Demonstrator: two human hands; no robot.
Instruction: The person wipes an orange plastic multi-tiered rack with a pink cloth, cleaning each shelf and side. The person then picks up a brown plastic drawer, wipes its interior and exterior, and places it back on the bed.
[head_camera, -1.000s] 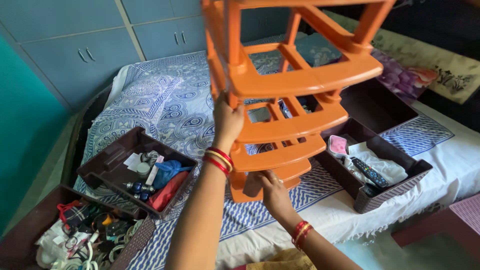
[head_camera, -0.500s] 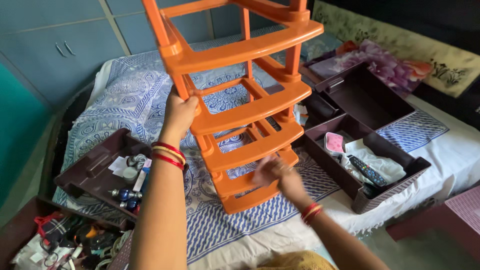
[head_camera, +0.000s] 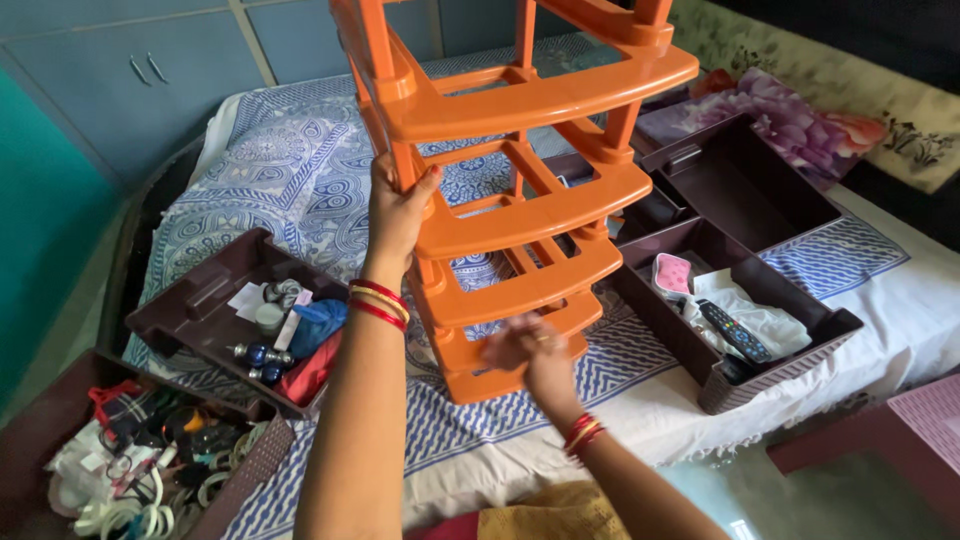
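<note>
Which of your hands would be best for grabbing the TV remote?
Probably the right hand. It is blurred at the orange rack's bottom shelf, on the side of the brown drawer holding the remote. The left hand is gripping a rack post.

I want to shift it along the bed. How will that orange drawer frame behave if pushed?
Probably stiff and light: the orange frame is open moulded plastic, drawers out. Likely tippy: it is tall, narrow, leaning on soft bedding, steadied by the left hand.
</note>
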